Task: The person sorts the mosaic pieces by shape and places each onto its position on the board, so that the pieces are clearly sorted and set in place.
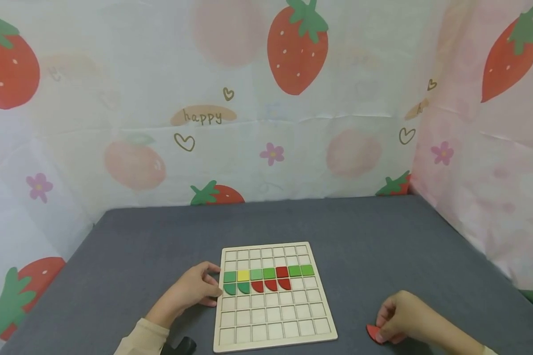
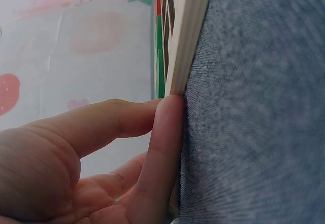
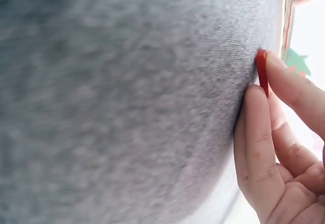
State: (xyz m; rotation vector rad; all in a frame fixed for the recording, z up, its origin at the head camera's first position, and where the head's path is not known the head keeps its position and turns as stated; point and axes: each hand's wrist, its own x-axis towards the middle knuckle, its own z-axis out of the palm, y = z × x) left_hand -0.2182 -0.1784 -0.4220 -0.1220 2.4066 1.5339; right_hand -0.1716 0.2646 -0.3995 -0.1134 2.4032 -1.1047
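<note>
A pale wooden grid board [image 1: 269,315] lies on the table, with square and quarter-round pieces in two of its rows. At the board's left edge is my left hand [image 1: 197,285], its fingertips touching the rim; the left wrist view shows a fingertip [image 2: 170,107] against the board's side [image 2: 190,36]. To the right of the board, my right hand [image 1: 397,318] pinches a red quarter-round piece [image 1: 373,332] between thumb and fingers, close to the table surface. Seen edge-on in the right wrist view, the red piece [image 3: 262,69] is partly covered by the fingers.
Dark grey cloth [image 1: 160,236] covers the table. A black object [image 1: 184,346], only partly in view, is by the left sleeve [image 1: 144,337]. Strawberry-printed curtains [image 1: 248,172] hang behind and along both sides.
</note>
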